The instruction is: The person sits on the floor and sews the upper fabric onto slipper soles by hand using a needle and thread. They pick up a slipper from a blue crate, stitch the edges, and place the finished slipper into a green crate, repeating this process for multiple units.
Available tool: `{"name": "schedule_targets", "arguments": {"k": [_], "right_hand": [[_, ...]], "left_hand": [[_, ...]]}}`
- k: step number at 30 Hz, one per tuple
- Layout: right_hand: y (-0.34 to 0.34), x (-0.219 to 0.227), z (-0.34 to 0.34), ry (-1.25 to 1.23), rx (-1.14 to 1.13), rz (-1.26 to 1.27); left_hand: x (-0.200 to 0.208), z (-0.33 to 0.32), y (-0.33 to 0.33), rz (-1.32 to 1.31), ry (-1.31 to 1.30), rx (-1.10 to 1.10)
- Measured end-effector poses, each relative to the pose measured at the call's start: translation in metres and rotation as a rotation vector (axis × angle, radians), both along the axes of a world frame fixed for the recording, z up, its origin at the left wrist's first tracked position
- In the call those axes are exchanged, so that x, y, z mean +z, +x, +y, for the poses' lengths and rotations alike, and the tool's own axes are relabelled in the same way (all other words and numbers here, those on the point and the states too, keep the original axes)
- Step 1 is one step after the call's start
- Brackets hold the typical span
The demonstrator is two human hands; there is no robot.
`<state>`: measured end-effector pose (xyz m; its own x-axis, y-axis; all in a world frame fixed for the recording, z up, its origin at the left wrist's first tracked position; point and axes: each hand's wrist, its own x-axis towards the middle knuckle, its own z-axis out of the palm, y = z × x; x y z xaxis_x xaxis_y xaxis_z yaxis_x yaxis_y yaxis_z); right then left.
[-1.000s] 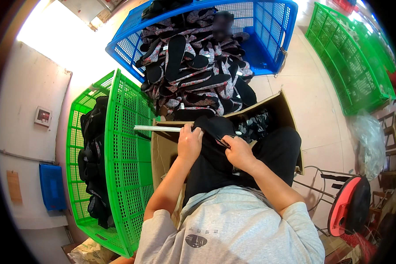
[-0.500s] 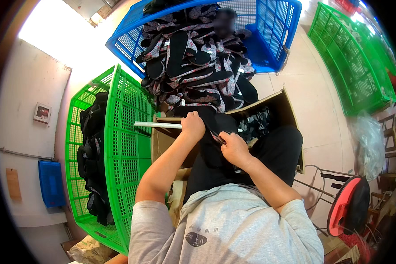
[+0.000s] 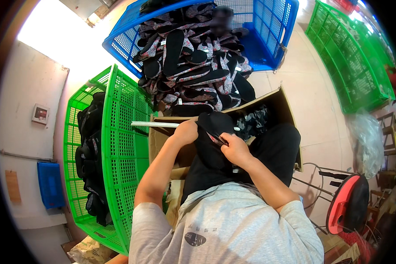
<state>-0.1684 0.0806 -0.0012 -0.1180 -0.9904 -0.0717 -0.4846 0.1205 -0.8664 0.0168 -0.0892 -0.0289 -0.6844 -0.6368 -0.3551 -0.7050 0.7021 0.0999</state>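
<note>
A black slipper (image 3: pixel 213 125) with a bit of floral lining showing is held over my lap. My left hand (image 3: pixel 187 132) is closed at its left side; the fingertips are partly hidden. Pinched in my right hand (image 3: pixel 236 149) is the slipper's near right edge, where the floral fabric shows. A white rod (image 3: pixel 154 124) reaches leftward from beside my left hand, and I cannot tell whether that hand grips it. Beneath is an open cardboard box (image 3: pixel 290 114), with dark and grey scraps (image 3: pixel 253 122) inside.
A large heap of black and floral slippers (image 3: pixel 193 66) spills from a blue crate (image 3: pixel 268 39) ahead. On the left stands a green crate (image 3: pixel 123 154) with black items. Another green crate (image 3: pixel 347 57), a clear plastic bag (image 3: pixel 367 145) and a red-and-black stool (image 3: pixel 347 204) are on the right.
My left hand has moved slightly nearer to me and left. More of the slipper's black rounded end and floral lining shows between my hands. The view has shifted a little.
</note>
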Motion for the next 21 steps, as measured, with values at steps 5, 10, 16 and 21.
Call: {"name": "schedule_targets", "arguments": {"k": [5,10,16,21], "right_hand": [[-0.029,-0.012,0.010,0.073,-0.099,-0.300],[-0.048,0.009,0.004,0.060,0.097,-0.351],[-0.032,0.004,0.007,0.040,0.097,-0.467],[-0.040,0.005,0.025,0.104,-0.129,-0.814]], "left_hand": [[0.073,0.063,-0.006,-0.284,-0.129,0.096],[0.130,0.108,-0.003,-0.363,0.048,-0.126],[0.100,0.138,-0.025,0.615,0.304,0.047],[0.073,0.156,-0.049,0.766,0.475,0.267]]}}
